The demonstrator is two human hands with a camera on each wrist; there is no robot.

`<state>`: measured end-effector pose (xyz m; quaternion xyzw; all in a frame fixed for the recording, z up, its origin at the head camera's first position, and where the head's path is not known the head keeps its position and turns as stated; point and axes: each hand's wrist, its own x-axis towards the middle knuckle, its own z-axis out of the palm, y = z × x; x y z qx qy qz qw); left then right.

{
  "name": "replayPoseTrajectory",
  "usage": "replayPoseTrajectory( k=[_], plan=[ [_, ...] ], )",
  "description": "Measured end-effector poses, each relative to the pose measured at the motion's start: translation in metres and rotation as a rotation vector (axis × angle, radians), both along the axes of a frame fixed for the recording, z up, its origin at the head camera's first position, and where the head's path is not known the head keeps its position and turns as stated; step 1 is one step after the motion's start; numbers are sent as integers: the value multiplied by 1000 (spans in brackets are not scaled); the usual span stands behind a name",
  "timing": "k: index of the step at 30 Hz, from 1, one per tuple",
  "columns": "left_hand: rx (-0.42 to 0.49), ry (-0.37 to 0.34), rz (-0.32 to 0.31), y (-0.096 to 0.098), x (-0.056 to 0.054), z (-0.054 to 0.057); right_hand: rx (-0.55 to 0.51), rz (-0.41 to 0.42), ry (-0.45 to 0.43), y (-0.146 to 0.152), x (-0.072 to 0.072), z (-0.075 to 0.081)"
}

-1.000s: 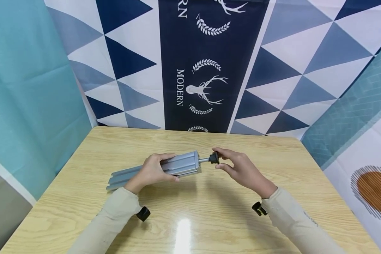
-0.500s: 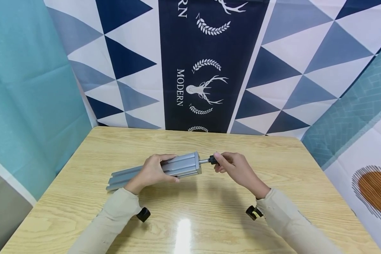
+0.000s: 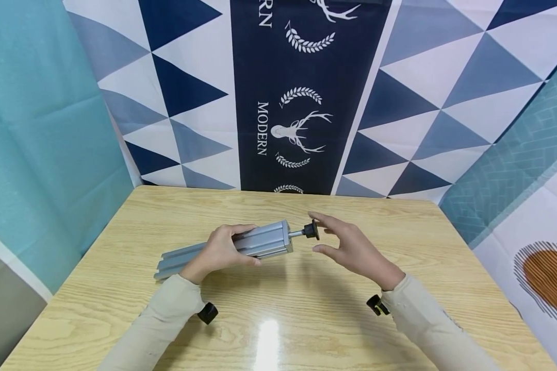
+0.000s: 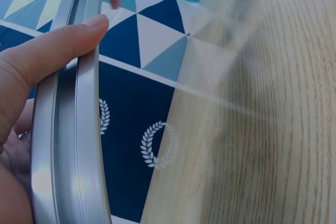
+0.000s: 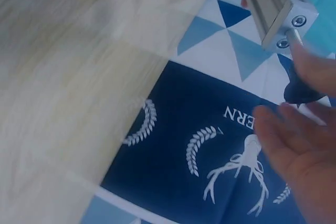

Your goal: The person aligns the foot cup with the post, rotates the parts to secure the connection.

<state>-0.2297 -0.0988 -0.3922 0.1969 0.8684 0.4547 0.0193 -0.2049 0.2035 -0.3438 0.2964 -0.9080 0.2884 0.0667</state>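
My left hand (image 3: 223,250) grips a long silver aluminium profile (image 3: 265,240), fingers over the far side and thumb on the near side. The profile slants, its right end raised off the wood. In the left wrist view the thumb (image 4: 79,43) lies across its slot. From the bolted end plate (image 5: 296,22) a threaded rod sticks out to the right, bearing a black levelling foot (image 3: 311,230). Around that foot my right hand (image 3: 357,252) spreads its fingers, forefinger close above and thumb below, apart from it. In the right wrist view the foot (image 5: 300,88) is partly hidden behind the fingers.
A light wood table (image 3: 278,288) lies under both hands. A patterned cloth (image 3: 301,93) hangs along its back edge, with teal cloth (image 3: 46,123) on the left. Black wrist cameras (image 3: 208,313) sit under both sleeves.
Half a second ago the right hand was pinching the levelling foot with curled fingers; now it has let go and spread open again. The left hand and the profile stay nearly still.
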Motion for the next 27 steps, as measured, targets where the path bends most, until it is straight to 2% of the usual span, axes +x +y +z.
replayPoseTrajectory(
  k=[4, 7, 9, 16, 22, 27],
  plan=[
    [-3, -10, 0, 1, 0, -1, 25, 60, 169, 2, -1, 0],
    [-5, -18, 0, 3, 1, 0, 27, 66, 195, 4, -1, -1],
    [-7, -16, 1, 4, 1, 1, 27, 59, 177, 5, -1, 0],
    [-1, -14, -9, 3, 2, 0, 9, 50, 27, 5, -2, -1],
    [11, -35, 0, 3, 3, -2, -34, 53, -35, 3, -3, -6],
    [3, -43, 3, 5, 4, -1, -77, 9, -115, 3, -2, -10]
  ],
)
